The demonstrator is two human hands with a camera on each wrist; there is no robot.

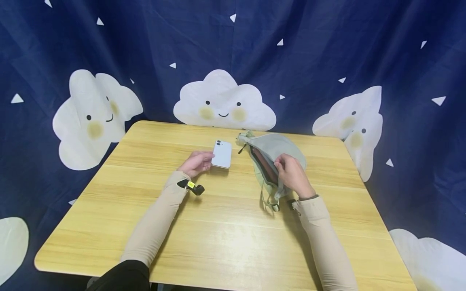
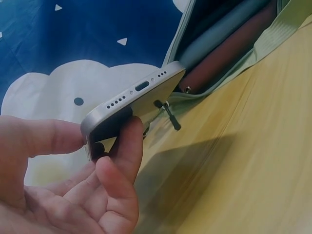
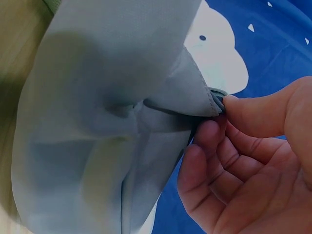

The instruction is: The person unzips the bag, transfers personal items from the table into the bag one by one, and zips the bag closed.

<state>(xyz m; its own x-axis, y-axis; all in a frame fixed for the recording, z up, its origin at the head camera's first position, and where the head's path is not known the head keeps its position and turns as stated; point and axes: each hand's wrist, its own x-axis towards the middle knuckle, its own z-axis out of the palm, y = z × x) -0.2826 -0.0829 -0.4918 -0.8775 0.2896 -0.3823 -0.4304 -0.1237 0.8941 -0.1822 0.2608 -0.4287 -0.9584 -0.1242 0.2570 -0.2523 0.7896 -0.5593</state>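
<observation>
A white phone [image 1: 222, 154] lies back up on the wooden table [image 1: 218, 226], its near end lifted off the wood. My left hand [image 1: 196, 163] pinches that end of the phone [image 2: 134, 97] between thumb and fingers. To its right lies a pale green pouch [image 1: 276, 155] with its zipper open, showing a dark reddish lining [image 2: 229, 53]. My right hand [image 1: 291, 173] pinches the pouch's upper fabric edge [image 3: 207, 105] and holds the opening up. The zipper pull [image 2: 168, 113] dangles near the phone's corner.
A dark blue curtain [image 1: 309, 52] printed with white clouds hangs behind and around the table. The pouch's strap and buckle [image 1: 271, 202] trail toward me. Bare wood stretches in front of both forearms to the near edge.
</observation>
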